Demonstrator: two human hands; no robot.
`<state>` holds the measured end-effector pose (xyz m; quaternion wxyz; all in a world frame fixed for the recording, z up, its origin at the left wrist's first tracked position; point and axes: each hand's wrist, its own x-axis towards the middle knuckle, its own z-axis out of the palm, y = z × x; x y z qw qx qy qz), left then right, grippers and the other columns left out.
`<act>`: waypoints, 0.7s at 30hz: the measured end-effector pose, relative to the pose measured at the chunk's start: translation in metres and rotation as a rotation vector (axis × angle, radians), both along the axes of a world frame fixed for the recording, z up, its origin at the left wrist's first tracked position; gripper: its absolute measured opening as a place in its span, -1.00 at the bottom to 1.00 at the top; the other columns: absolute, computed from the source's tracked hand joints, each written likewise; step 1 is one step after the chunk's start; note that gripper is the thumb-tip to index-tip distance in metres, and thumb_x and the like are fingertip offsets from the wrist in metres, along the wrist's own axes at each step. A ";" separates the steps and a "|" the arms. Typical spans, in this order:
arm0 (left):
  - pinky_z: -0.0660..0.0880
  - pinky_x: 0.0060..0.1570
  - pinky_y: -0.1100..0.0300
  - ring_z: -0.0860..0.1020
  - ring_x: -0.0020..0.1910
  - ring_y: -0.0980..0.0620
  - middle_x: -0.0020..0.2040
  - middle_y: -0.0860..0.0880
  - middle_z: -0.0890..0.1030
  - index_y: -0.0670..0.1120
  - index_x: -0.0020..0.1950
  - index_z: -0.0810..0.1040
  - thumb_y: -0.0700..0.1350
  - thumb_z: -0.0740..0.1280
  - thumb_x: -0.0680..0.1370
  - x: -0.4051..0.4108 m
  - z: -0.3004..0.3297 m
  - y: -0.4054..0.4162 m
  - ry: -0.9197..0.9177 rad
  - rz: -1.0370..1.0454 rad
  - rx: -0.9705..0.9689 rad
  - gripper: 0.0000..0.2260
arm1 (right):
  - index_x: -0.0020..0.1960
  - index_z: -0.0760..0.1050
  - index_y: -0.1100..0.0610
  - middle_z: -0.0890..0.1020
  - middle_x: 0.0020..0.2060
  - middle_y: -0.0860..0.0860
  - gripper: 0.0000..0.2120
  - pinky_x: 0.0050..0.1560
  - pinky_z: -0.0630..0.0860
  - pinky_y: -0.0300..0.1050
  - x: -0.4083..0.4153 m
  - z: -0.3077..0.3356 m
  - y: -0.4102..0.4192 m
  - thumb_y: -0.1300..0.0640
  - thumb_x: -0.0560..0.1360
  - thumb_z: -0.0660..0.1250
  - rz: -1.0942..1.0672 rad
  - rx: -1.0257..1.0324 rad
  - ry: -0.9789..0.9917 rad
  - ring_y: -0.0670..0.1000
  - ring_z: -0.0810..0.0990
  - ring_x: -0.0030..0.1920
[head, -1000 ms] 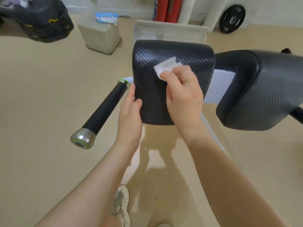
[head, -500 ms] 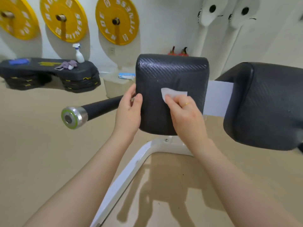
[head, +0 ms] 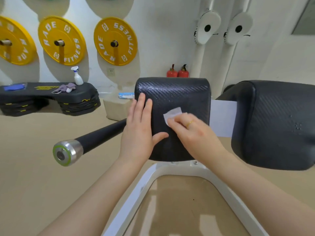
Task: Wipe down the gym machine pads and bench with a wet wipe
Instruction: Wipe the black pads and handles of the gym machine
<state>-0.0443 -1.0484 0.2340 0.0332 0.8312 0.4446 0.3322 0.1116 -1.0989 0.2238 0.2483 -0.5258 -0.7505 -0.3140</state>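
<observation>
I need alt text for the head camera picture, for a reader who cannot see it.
A person's right hand presses a white wet wipe on a black textured gym pad, while the left hand lies flat on the pad's left edge. A second pad is to the right; yellow weight plates hang behind.

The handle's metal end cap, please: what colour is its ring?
Green ring, clearest in the head view.

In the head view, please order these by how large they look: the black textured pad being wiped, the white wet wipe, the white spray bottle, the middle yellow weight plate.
1. Black textured pad
2. Yellow weight plate
3. White wet wipe and white spray bottle: similar; the wipe is partly hidden and the bottle is farther away.
</observation>
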 end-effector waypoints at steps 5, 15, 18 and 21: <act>0.01 0.45 0.12 -0.13 0.52 -0.02 0.55 -0.01 -0.13 -0.09 0.53 -0.06 0.11 0.36 0.43 0.003 0.000 -0.004 0.049 0.040 -0.019 -0.16 | -0.14 0.56 0.30 0.58 -0.19 0.19 -0.89 -0.24 0.48 -0.05 0.014 0.043 0.027 0.39 0.39 0.27 -0.111 0.139 0.144 0.17 0.51 -0.21; -0.02 0.45 0.12 -0.14 0.52 -0.04 0.55 -0.03 -0.17 -0.11 0.53 -0.13 0.14 0.33 0.45 0.006 0.004 -0.008 0.114 0.082 0.005 -0.14 | 0.05 0.54 0.30 0.59 -0.10 0.19 -0.79 -0.13 0.38 -0.12 0.026 -0.001 -0.016 0.38 0.47 0.21 -0.039 0.029 0.049 0.09 0.36 -0.15; 0.00 0.45 0.11 -0.15 0.52 -0.04 0.55 -0.03 -0.19 -0.10 0.53 -0.14 0.14 0.33 0.45 0.007 0.007 -0.009 0.113 0.085 -0.029 -0.14 | 0.02 0.55 0.24 0.58 -0.06 0.14 -0.82 -0.08 0.42 -0.15 0.032 0.039 0.002 0.28 0.52 0.19 -0.137 0.069 0.191 0.11 0.46 -0.07; -0.02 0.46 0.09 -0.16 0.52 -0.04 0.54 -0.02 -0.20 -0.10 0.53 -0.15 0.12 0.33 0.46 0.007 0.009 -0.013 0.114 0.090 -0.061 -0.14 | -0.09 0.58 0.31 0.60 -0.20 0.20 -0.84 -0.19 0.40 -0.16 0.038 0.061 0.016 0.37 0.42 0.24 -0.173 0.149 0.354 0.23 0.54 -0.18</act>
